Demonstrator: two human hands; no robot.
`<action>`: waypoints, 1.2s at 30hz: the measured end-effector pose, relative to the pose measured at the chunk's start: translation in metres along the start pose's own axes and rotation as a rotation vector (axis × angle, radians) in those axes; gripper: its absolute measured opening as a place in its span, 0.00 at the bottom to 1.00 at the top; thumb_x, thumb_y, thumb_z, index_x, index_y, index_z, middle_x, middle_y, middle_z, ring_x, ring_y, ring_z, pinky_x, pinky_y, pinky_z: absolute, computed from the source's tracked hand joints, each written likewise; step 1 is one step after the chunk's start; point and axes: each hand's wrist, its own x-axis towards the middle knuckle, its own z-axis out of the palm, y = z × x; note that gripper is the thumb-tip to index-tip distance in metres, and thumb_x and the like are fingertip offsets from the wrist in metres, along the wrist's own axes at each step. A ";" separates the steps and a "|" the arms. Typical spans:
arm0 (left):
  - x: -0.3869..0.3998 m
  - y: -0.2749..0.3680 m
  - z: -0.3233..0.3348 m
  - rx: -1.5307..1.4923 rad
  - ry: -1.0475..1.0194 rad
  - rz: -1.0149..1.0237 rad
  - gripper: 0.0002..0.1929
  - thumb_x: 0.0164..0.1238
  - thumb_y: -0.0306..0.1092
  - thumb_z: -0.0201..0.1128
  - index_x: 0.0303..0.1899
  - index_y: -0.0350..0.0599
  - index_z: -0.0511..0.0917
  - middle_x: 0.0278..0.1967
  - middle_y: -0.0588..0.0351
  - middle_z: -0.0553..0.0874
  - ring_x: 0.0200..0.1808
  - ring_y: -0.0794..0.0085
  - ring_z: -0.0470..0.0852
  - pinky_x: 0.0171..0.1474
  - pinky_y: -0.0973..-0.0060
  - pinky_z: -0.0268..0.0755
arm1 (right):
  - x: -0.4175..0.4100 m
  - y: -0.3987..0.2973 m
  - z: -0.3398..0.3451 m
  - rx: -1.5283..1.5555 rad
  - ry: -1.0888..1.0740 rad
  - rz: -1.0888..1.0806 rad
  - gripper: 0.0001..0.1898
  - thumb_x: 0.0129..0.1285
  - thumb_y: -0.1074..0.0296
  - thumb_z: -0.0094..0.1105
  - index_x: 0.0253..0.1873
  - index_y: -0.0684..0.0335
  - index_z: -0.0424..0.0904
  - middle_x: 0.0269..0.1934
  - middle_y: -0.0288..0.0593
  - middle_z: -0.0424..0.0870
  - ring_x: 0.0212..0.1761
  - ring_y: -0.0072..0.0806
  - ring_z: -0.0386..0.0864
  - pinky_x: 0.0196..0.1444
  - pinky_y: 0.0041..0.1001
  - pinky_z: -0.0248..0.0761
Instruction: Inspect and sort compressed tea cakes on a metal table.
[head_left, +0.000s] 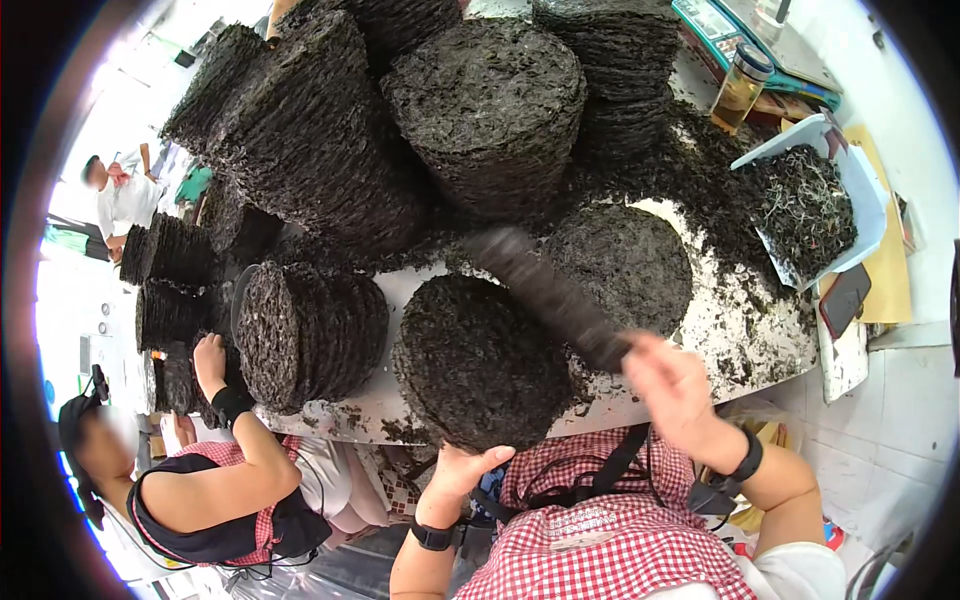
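Observation:
My left hand (466, 469) grips the lower edge of a stack of round dried seaweed sheets (480, 360), tilted up at the table's front edge. Its thumb shows in front; the other fingers are mostly hidden under the stack. Pinched in my right hand (667, 386) is a dark seaweed sheet (555, 296), blurred by motion and seen nearly edge-on. This sheet hangs in the air between the tilted stack and a flat round of seaweed (619, 262) on the tabletop.
Tall seaweed stacks (487, 112) crowd the back, and another stack (311, 337) lies sideways at left. Loose flakes litter the white table (731, 315). To the right are a bin of scraps (810, 210), a phone (845, 300), a jar (741, 86) and a scale (757, 45). A co-worker (202, 480) handles seaweed at left.

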 end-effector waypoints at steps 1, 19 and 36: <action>-0.001 -0.001 -0.005 -0.010 0.011 -0.025 0.33 0.51 0.29 0.77 0.60 0.36 0.70 0.55 0.53 0.79 0.55 0.68 0.77 0.61 0.68 0.69 | 0.003 0.020 -0.010 0.108 0.229 0.061 0.21 0.70 0.61 0.56 0.60 0.71 0.75 0.34 0.37 0.84 0.35 0.19 0.79 0.41 0.23 0.74; -0.003 -0.008 -0.004 0.002 -0.023 0.146 0.38 0.48 0.36 0.80 0.60 0.37 0.69 0.55 0.53 0.79 0.56 0.65 0.77 0.59 0.65 0.73 | -0.001 0.000 0.017 -0.060 -0.059 -0.283 0.17 0.69 0.65 0.55 0.57 0.69 0.77 0.40 0.46 0.86 0.34 0.26 0.83 0.38 0.24 0.77; 0.000 -0.002 0.002 0.032 -0.172 0.032 0.37 0.56 0.22 0.71 0.67 0.40 0.63 0.61 0.54 0.75 0.62 0.68 0.73 0.64 0.65 0.68 | 0.009 0.013 0.055 -0.401 -0.258 -0.706 0.21 0.66 0.66 0.57 0.61 0.67 0.74 0.65 0.50 0.73 0.66 0.39 0.73 0.62 0.33 0.73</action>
